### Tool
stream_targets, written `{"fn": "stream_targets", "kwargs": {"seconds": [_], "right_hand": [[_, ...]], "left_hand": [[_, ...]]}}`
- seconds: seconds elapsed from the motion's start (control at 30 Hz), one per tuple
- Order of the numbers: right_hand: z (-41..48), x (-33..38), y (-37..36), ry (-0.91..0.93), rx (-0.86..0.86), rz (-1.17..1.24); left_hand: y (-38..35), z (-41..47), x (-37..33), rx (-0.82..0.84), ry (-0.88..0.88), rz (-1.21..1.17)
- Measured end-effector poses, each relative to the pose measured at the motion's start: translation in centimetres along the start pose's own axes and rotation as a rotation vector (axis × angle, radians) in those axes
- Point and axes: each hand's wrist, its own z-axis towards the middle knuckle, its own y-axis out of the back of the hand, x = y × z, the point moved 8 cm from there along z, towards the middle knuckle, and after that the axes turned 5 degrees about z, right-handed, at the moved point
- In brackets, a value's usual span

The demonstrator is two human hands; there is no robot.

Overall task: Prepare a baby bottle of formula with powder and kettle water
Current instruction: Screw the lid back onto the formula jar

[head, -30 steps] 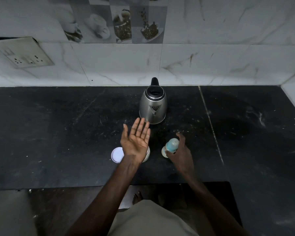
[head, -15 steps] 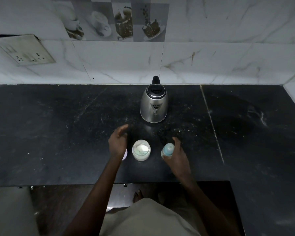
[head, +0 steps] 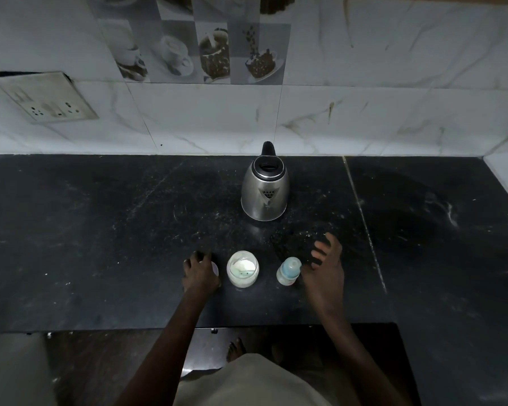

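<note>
one open jar (head: 243, 284), white powder (head: 241, 263) inside

Lid (head: 215, 269): your left hand (head: 200, 272) covers most of it.
Picture tiles (head: 214, 54): the top edge cuts them off.

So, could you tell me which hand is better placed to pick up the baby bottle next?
Right, probably. The right hand hovers open beside the baby bottle, fingers spread. The left hand holds the lid on the far side of the powder jar, which stands between it and the bottle.
</note>
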Motion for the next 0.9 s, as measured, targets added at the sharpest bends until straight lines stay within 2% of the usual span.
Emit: {"fn": "stream_targets", "kwargs": {"seconds": [0.23,0.4,0.5,0.6,0.67,0.73,0.8,0.9], "right_hand": [[0.6,3.8,0.9,0.103,-0.059,0.119],[0.8,5.7,-1.4,0.167,0.01,0.122],[1.2,7.2,-4.2,0.244,0.143,0.077],[1.8,8.6,-7.9,0.284,0.355,0.017],[2.2,8.6,-10.3,0.201,0.547,-0.028],[2.0,8.6,-11.8,0.214,0.698,-0.157],[2.0,8.3,-12.5,0.289,0.762,-0.308],[2.0,7.2,-12.8,0.29,0.778,-0.421]], "left_hand": [[0.2,-0.1,0.5,-0.141,-0.019,-0.052],[5.5,-1.8,-1.1,-0.482,-0.035,-0.277],[9.8,-3.7,-3.3,-0.689,-0.118,-0.447],[11.2,-5.3,-6.1,-0.712,-0.3,-0.649],[10.7,-6.5,-7.9,-0.698,-0.452,-0.665],[9.6,-7.3,-8.9,-0.648,-0.544,-0.675],[8.5,-7.5,-8.7,-0.604,-0.578,-0.718],[7.1,-7.2,-7.7,-0.56,-0.595,-0.736]]}}
